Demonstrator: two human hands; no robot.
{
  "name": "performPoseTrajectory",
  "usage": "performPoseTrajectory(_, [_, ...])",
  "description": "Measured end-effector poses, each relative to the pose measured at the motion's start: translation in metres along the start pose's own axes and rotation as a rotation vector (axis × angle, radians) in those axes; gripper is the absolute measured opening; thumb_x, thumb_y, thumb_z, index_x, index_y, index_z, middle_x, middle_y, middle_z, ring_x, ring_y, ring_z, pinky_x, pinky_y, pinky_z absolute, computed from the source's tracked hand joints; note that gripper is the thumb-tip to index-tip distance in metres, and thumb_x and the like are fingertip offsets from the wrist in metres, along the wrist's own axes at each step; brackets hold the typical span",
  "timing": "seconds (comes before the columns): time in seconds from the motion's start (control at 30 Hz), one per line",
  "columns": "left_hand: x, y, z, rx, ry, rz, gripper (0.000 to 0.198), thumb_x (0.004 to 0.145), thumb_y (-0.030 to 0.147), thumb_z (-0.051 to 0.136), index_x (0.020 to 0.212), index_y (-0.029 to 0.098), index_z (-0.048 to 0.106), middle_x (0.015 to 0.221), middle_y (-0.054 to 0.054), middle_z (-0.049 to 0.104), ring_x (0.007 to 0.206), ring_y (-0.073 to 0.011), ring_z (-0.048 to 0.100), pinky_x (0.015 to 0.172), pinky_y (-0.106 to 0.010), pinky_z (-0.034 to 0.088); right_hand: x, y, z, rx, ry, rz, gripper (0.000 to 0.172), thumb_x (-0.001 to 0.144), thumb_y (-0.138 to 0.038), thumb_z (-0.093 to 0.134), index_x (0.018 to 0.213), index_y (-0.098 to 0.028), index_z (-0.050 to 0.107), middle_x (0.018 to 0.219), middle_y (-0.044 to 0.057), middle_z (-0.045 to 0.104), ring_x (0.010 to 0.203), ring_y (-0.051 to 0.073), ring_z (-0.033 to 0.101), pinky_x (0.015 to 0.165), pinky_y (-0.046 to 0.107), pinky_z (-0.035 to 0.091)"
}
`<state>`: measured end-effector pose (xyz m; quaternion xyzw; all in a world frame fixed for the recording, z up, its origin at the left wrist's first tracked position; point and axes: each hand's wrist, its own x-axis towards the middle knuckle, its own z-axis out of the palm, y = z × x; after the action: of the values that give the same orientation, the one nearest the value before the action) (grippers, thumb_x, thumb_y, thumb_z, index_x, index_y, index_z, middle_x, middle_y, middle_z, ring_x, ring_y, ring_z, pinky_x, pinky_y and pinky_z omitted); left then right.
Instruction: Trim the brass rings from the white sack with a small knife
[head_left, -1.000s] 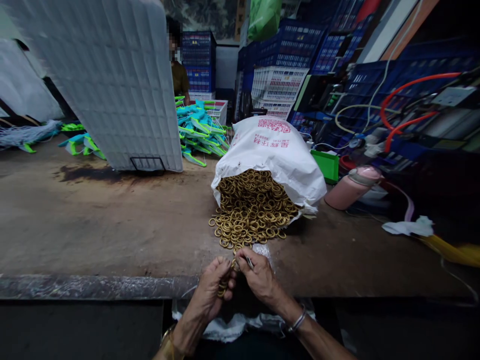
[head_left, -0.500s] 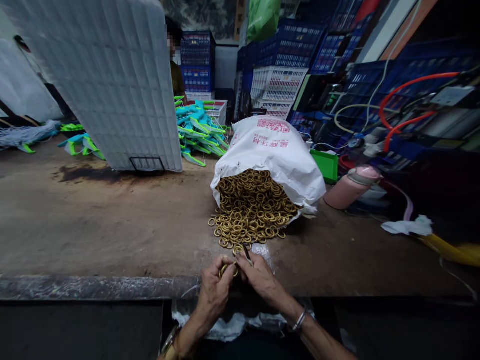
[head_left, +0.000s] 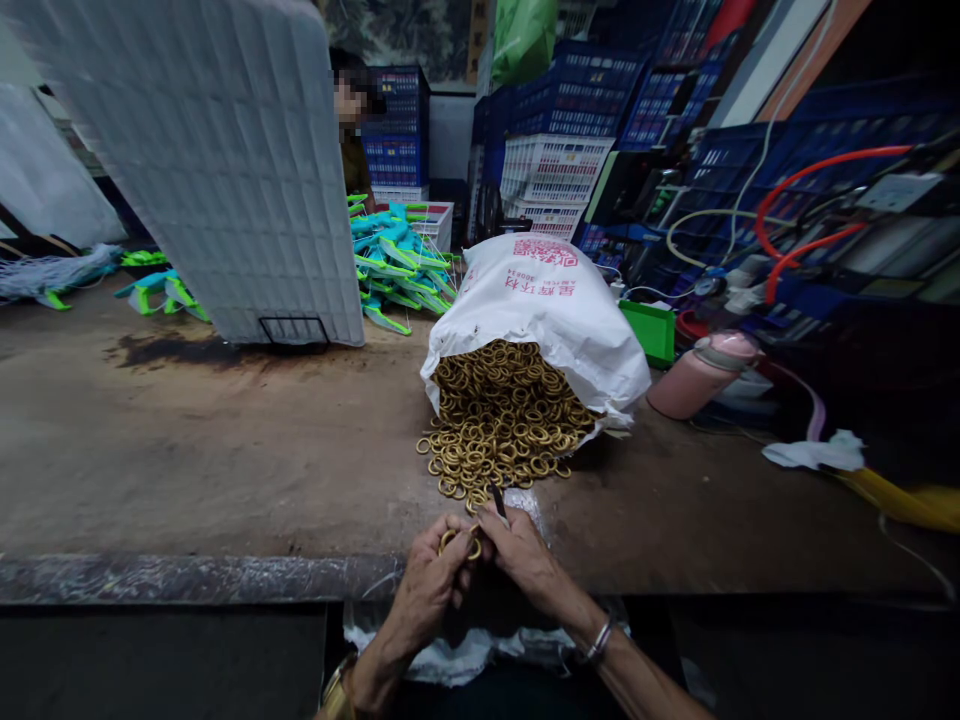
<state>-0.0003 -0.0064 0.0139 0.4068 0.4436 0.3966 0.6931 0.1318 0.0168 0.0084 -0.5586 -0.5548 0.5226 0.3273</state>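
Observation:
Brass-coloured rings (head_left: 510,450) spill from the open mouth of a white sack (head_left: 540,290) onto the worktable. Close to the table's front edge, my left hand (head_left: 429,572) is closed, pinching a couple of the same rings (head_left: 475,551) between thumb and fingers. My right hand (head_left: 525,552) meets it from the right, fingertips at those rings. From its closed fingers sticks a slim dark pointed tool (head_left: 498,499), perhaps a small blade; its handle is hidden in the grip. Both hands are just in front of the loose rings.
A tall pale ribbed panel (head_left: 255,180) stands at left on the worktable (head_left: 187,450). Behind are turquoise-and-green plastic pieces (head_left: 397,260) and a person (head_left: 352,150). A pink bottle (head_left: 705,372) and green tray (head_left: 651,332) sit right of the sack. Crates (head_left: 555,165) are stacked behind.
My hands have shifted slightly, and the rings in my left hand are turned a little more into view. The person behind the panel has leaned to the right.

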Motion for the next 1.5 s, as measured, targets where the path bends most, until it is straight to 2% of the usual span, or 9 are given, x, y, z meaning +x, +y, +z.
performPoseTrajectory(0.33, [0.001,-0.002,-0.003,-0.012,0.025,-0.037,0.031,0.077,0.047,0.051,0.073,0.017,0.049,0.056,0.006,0.044,0.040,-0.0032,0.033,0.036,-0.012,0.026,0.001,0.003,-0.001,-0.035,0.005,-0.022,0.030,0.081,-0.037,0.039,0.057,-0.019,0.044,0.049,-0.006,0.041,0.048,0.008,0.038,0.050,0.020,0.032])
performPoseTrajectory(0.47, [0.003,-0.009,-0.005,-0.042,0.070,-0.035,0.030,0.075,0.047,0.053,0.075,0.019,0.046,0.052,0.008,0.041,0.039,-0.0036,0.032,0.035,-0.012,0.026,0.000,0.004,-0.003,-0.252,0.067,-0.115,0.019,0.080,-0.029,0.037,0.070,-0.019,0.049,0.058,-0.003,0.049,0.055,0.011,0.045,0.054,0.021,0.034])
performPoseTrajectory(0.57, [0.002,-0.010,-0.005,-0.037,0.081,-0.006,0.031,0.074,0.048,0.054,0.075,0.019,0.045,0.051,0.008,0.041,0.039,-0.0038,0.032,0.035,-0.013,0.026,-0.004,0.006,-0.003,-0.471,0.016,-0.175,0.014,0.076,-0.017,0.037,0.076,-0.019,0.051,0.065,0.000,0.054,0.060,0.012,0.048,0.056,0.021,0.032])
performPoseTrajectory(0.73, [0.002,-0.006,-0.002,0.010,0.123,0.054,0.035,0.071,0.051,0.056,0.072,0.019,0.045,0.050,0.009,0.038,0.039,-0.0034,0.030,0.035,-0.013,0.025,-0.007,0.007,-0.002,-0.745,-0.051,-0.159,0.036,0.062,-0.005,0.038,0.091,-0.020,0.053,0.071,0.001,0.060,0.063,0.013,0.051,0.057,0.022,0.028])
performPoseTrajectory(0.9, [-0.002,-0.005,-0.002,0.028,0.147,0.058,0.036,0.069,0.052,0.058,0.069,0.018,0.044,0.051,0.009,0.037,0.039,-0.0031,0.030,0.035,-0.014,0.025,-0.005,0.007,-0.011,-0.936,-0.098,-0.170,0.038,0.066,-0.006,0.038,0.099,-0.019,0.052,0.073,0.003,0.063,0.063,0.015,0.054,0.056,0.025,0.026])
performPoseTrajectory(1.07, [-0.020,-0.008,-0.006,-0.082,-0.004,-0.061,0.033,0.071,0.049,0.057,0.072,0.019,0.045,0.051,0.008,0.040,0.034,-0.0022,0.030,0.032,-0.014,0.022,0.002,0.010,-0.024,-1.027,0.050,-0.059,0.030,0.073,-0.007,0.038,0.097,-0.016,0.053,0.075,0.007,0.064,0.064,0.016,0.056,0.055,0.025,0.025])
performPoseTrajectory(1.2, [-0.039,-0.021,-0.012,-0.247,-0.122,-0.278,0.031,0.067,0.043,0.064,0.069,0.018,0.047,0.047,0.007,0.043,0.032,-0.0021,0.029,0.030,-0.014,0.016,0.007,0.013,-0.019,-0.899,0.106,-0.108,0.024,0.075,-0.009,0.040,0.092,-0.019,0.054,0.076,0.004,0.065,0.067,0.015,0.057,0.057,0.023,0.028])
performPoseTrajectory(1.37, [-0.045,-0.042,-0.021,-0.401,0.063,-0.611,0.022,0.066,0.030,0.066,0.071,0.013,0.053,0.048,0.003,0.051,0.032,-0.0027,0.038,0.029,-0.011,0.013,0.013,0.016,-0.005,-0.820,0.120,-0.206,0.021,0.077,-0.012,0.043,0.093,-0.022,0.052,0.077,0.001,0.064,0.068,0.015,0.057,0.059,0.023,0.029])
performPoseTrajectory(1.5, [-0.037,-0.046,-0.022,-0.647,0.304,-0.785,0.010,0.076,0.016,0.055,0.071,0.007,0.054,0.049,-0.003,0.056,0.035,-0.0056,0.049,0.030,-0.010,0.024,0.019,0.008,0.001,-0.853,0.114,-0.285,0.024,0.075,-0.011,0.044,0.096,-0.021,0.050,0.086,0.002,0.064,0.076,0.015,0.057,0.061,0.022,0.029])
